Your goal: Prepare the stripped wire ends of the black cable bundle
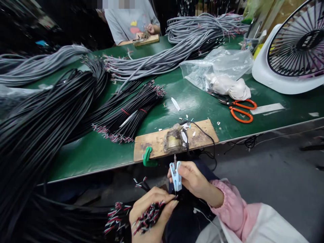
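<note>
My left hand is closed around a bunch of black cables whose stripped ends show red and white wires. Its thumb and forefinger pinch one dark cable end. Just above that end, my right hand grips a light blue clip shaped like a clothes peg. A thin metal tip sticks up out of the clip, below the table edge. A fine wire seems to run between the clip and the pinched end; whether they touch I cannot tell.
A wooden board with a crusted block is held by a green clamp. Black cable bundles and grey cables cover the green table. Orange-handled scissors and a fan stand right. Another person works opposite.
</note>
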The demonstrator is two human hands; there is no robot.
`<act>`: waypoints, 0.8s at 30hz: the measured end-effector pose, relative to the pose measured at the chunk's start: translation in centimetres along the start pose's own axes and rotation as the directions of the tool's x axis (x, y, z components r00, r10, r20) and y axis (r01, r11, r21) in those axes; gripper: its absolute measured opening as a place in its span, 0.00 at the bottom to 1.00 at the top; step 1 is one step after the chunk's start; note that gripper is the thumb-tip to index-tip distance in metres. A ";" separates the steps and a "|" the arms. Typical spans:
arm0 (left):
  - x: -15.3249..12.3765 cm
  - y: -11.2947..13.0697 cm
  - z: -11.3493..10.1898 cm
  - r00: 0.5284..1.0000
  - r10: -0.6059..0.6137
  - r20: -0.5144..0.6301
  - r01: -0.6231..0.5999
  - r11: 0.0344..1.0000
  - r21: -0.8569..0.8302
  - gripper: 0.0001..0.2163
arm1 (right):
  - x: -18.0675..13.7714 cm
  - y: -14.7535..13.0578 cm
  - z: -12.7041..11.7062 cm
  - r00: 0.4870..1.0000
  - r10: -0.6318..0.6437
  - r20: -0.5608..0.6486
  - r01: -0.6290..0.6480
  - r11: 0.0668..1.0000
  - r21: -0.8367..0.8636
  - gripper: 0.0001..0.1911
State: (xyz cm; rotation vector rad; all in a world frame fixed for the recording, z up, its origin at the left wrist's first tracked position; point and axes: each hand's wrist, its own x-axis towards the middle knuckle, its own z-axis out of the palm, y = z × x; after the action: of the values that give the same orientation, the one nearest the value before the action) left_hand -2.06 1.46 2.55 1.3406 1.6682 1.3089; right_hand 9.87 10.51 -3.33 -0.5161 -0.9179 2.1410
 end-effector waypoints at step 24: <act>-0.2 0.7 0.4 0.999 -0.045 0.024 0.044 0.998 0.042 0.05 | -3.7 1.0 -1.8 0.972 -0.072 -0.224 0.017 0.971 -0.239 0.25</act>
State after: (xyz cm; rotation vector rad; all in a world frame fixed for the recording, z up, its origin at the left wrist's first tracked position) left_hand -1.44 1.36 3.04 1.3312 1.7072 1.2337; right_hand 12.82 8.06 -4.98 -0.8373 -1.0447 1.8918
